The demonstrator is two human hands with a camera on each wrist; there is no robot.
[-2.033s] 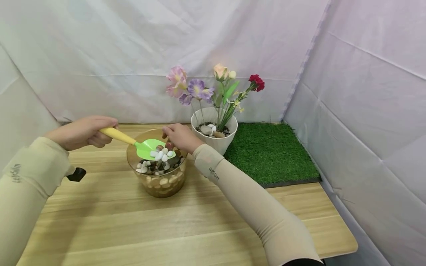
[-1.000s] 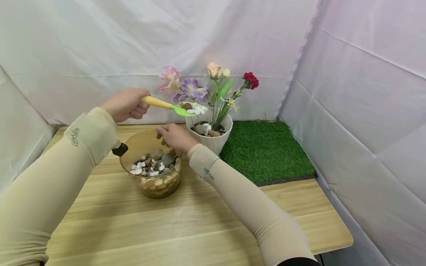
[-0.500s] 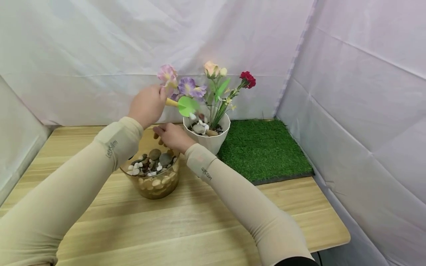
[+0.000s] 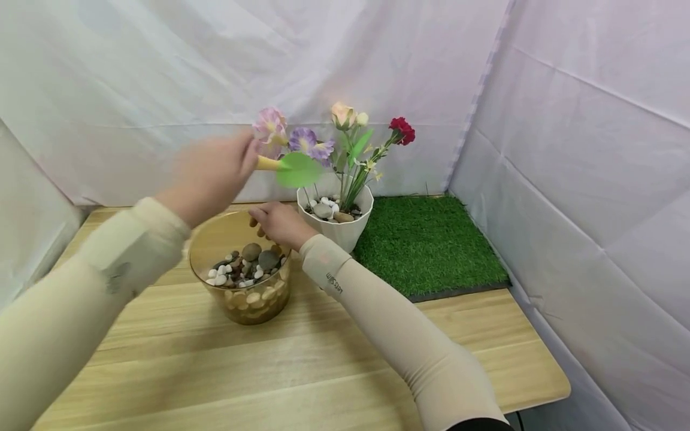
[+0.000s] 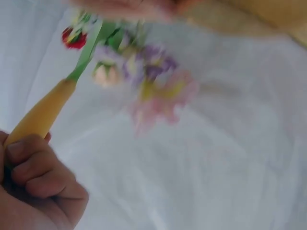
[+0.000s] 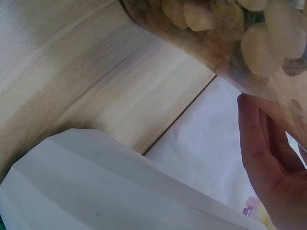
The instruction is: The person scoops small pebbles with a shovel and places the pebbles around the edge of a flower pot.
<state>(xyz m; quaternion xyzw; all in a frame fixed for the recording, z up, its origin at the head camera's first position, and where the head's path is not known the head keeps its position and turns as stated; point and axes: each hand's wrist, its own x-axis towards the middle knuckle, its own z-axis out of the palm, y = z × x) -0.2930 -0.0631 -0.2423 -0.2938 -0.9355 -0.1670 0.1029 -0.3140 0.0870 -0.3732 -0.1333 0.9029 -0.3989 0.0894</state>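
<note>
In the head view my left hand [image 4: 207, 173], blurred, grips the yellow handle of a garden trowel [image 4: 299, 170]. Its green blade hangs by the left rim of a white flowerpot [image 4: 345, 230], with the broad face showing and no stones on it. The left wrist view shows the fingers [image 5: 43, 175] curled round the handle. My right hand [image 4: 283, 224] holds the far right rim of an amber see-through tub [image 4: 253, 308]; some fingertips show through its wall. White, brown and grey pebbles [image 4: 239, 269] lie in the tub. More stones [image 4: 323, 209] sit at the flower stems in the pot.
Pink, purple, peach and red flowers [image 4: 401, 130] rise from the pot, close to the trowel. A green turf mat [image 4: 431, 245] lies right of the pot on the wooden table [image 4: 302, 371]. White cloth [image 4: 178, 72] hangs behind and at the sides.
My left hand carried the trowel of pebbles from the tub to the pot and tipped it; pebbles fell in. Now it draws back left with the bare blade. My right hand stays on the rim.
</note>
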